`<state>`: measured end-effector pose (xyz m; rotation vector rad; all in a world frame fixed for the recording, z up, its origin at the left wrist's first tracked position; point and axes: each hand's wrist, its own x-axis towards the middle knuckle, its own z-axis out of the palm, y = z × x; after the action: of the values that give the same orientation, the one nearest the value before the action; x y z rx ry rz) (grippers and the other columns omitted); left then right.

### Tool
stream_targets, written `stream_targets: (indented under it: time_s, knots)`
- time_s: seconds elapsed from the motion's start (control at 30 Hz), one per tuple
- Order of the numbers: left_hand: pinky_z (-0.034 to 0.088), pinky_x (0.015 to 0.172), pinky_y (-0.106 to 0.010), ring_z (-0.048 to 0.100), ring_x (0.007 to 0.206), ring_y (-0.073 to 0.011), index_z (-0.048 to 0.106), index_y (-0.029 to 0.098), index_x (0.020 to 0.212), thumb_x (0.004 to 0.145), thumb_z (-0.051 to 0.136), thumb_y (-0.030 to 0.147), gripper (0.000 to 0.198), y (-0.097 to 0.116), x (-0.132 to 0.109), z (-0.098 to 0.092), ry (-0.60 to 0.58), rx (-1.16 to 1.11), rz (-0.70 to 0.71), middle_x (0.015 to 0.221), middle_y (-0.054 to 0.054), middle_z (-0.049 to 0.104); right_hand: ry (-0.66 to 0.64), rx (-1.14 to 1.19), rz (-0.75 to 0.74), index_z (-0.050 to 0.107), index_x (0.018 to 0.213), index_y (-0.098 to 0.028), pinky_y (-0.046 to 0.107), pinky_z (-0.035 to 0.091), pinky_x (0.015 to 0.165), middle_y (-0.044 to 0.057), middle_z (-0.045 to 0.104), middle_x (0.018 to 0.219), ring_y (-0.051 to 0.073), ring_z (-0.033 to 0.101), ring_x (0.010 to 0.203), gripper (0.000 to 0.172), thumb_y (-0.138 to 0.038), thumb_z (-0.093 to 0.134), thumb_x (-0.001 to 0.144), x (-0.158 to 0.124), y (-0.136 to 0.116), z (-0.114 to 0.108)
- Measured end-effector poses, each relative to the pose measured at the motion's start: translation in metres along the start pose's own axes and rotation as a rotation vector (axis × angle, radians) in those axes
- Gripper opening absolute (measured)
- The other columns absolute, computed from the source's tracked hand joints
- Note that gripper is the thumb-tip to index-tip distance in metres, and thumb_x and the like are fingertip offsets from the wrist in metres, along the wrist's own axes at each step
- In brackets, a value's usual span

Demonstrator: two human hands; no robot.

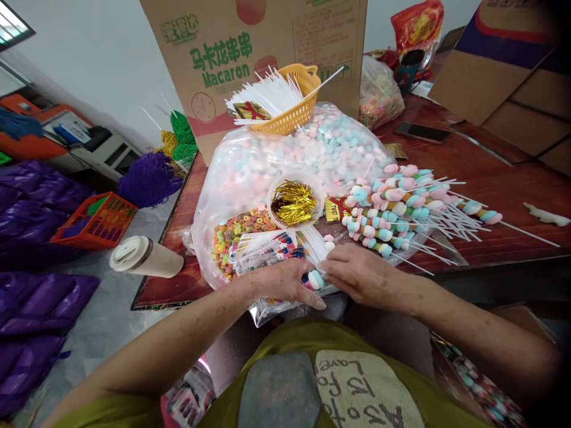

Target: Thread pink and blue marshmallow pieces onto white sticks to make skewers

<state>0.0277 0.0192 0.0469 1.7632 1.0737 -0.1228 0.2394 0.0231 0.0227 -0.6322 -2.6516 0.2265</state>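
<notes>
My left hand (pixel 292 282) is closed around a marshmallow skewer (pixel 316 280), whose blue and white end shows between the fingers; the rest is hidden. Close beside it on the right, my right hand (pixel 363 274) has its fingers pinched together at the skewer's end, and what they grip is hidden. Printed plastic wrappers (pixel 272 252) lie just beyond my left hand. White sticks (pixel 314 245) sit between the wrappers and my right hand, with small loose marshmallows (pixel 329 242) alongside. Fruit-coloured candy rings (pixel 236 235) fill the bag's near left part.
A bowl of gold twist ties (pixel 294 203) rests on a big bag of marshmallows (pixel 250 160). Behind stands a yellow basket of sticks (pixel 285 116) against a carton (pixel 214 35). Finished skewers (pixel 397 208) pile up at right. A lidded cup (pixel 147 257) is at the left edge.
</notes>
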Motion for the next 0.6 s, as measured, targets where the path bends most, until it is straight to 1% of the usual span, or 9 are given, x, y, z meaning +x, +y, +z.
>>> stream_targets:
  time_s: [0.13, 0.23, 0.3, 0.4, 0.43, 0.47, 0.53, 0.57, 0.6]
  knots:
    - [0.041, 0.07, -0.024, 0.055, 0.079, -0.0159, 0.059, 0.017, 0.093, 0.065, 0.071, 0.043, 0.04, -0.005, -0.004, -0.002, -0.003, 0.036, 0.015, 0.082, 0.002, 0.061, -0.037, 0.069, 0.018, 0.059, 0.076, -0.016, 0.03, 0.028, 0.068, 0.005, 0.056, 0.071, 0.016, 0.046, 0.073, 0.023, -0.02, 0.041, 0.09, -0.005, 0.009, -0.008]
    - [0.043, 0.073, -0.027, 0.055, 0.083, -0.0183, 0.057, 0.018, 0.102, 0.061, 0.075, 0.037, 0.049, -0.002, 0.005, 0.006, 0.035, 0.093, 0.032, 0.09, -0.001, 0.061, -0.096, 0.115, 0.041, 0.057, 0.072, -0.016, 0.03, 0.026, 0.067, 0.004, 0.055, 0.067, 0.015, 0.045, 0.069, 0.025, -0.018, 0.04, 0.089, -0.002, 0.003, 0.005]
    - [0.044, 0.075, -0.029, 0.056, 0.085, -0.0193, 0.053, 0.017, 0.111, 0.06, 0.076, 0.035, 0.059, 0.003, 0.011, 0.01, 0.066, 0.034, 0.051, 0.094, -0.002, 0.062, -0.139, 0.158, 0.072, 0.056, 0.069, -0.016, 0.03, 0.026, 0.066, 0.004, 0.056, 0.067, 0.015, 0.045, 0.068, 0.026, -0.019, 0.039, 0.089, 0.001, -0.001, 0.016]
    - [0.046, 0.076, -0.03, 0.06, 0.087, -0.0181, 0.029, 0.017, 0.136, 0.071, 0.068, 0.034, 0.077, 0.009, 0.004, 0.0, 0.144, -0.101, 0.105, 0.105, -0.007, 0.062, -0.151, 0.294, 0.122, 0.051, 0.066, -0.016, 0.028, 0.029, 0.064, 0.004, 0.054, 0.067, 0.014, 0.045, 0.067, 0.03, -0.023, 0.036, 0.091, 0.0, 0.004, 0.023]
    - [0.046, 0.079, -0.032, 0.06, 0.091, -0.0189, 0.019, 0.018, 0.14, 0.075, 0.065, 0.036, 0.081, 0.009, -0.002, -0.006, 0.198, -0.067, 0.112, 0.111, -0.01, 0.06, -0.139, 0.342, 0.146, 0.049, 0.065, -0.016, 0.027, 0.029, 0.063, 0.003, 0.053, 0.066, 0.013, 0.044, 0.065, 0.031, -0.025, 0.035, 0.092, -0.002, 0.007, 0.022]
    - [0.045, 0.084, -0.035, 0.058, 0.098, -0.0213, 0.017, 0.018, 0.141, 0.076, 0.063, 0.038, 0.082, 0.009, -0.01, -0.011, 0.268, 0.039, 0.118, 0.119, -0.013, 0.057, -0.124, 0.382, 0.178, 0.046, 0.064, -0.016, 0.026, 0.03, 0.062, 0.002, 0.05, 0.064, 0.012, 0.043, 0.063, 0.033, -0.027, 0.033, 0.093, -0.004, 0.011, 0.02]
    - [0.036, 0.096, -0.045, 0.049, 0.115, -0.0309, 0.029, 0.018, 0.138, 0.066, 0.071, 0.048, 0.089, 0.005, -0.026, -0.016, 0.361, 0.379, 0.093, 0.129, -0.017, 0.051, -0.092, 0.453, 0.256, 0.041, 0.063, -0.018, 0.025, 0.03, 0.059, -0.001, 0.045, 0.062, 0.011, 0.04, 0.06, 0.036, -0.032, 0.03, 0.094, -0.009, 0.017, 0.013]
    - [0.033, 0.098, -0.049, 0.048, 0.116, -0.0341, 0.033, 0.016, 0.136, 0.063, 0.073, 0.049, 0.09, 0.002, -0.031, -0.016, 0.349, 0.511, 0.055, 0.128, -0.018, 0.051, -0.084, 0.487, 0.285, 0.039, 0.063, -0.018, 0.024, 0.03, 0.057, -0.001, 0.043, 0.061, 0.011, 0.039, 0.059, 0.037, -0.035, 0.03, 0.095, -0.01, 0.018, 0.01]
    - [0.031, 0.099, -0.05, 0.048, 0.115, -0.0345, 0.035, 0.015, 0.135, 0.066, 0.071, 0.045, 0.084, -0.001, -0.035, -0.014, 0.343, 0.599, 0.015, 0.125, -0.018, 0.054, -0.083, 0.512, 0.299, 0.038, 0.063, -0.018, 0.024, 0.03, 0.056, -0.002, 0.041, 0.061, 0.011, 0.038, 0.058, 0.038, -0.036, 0.029, 0.095, -0.011, 0.019, 0.006]
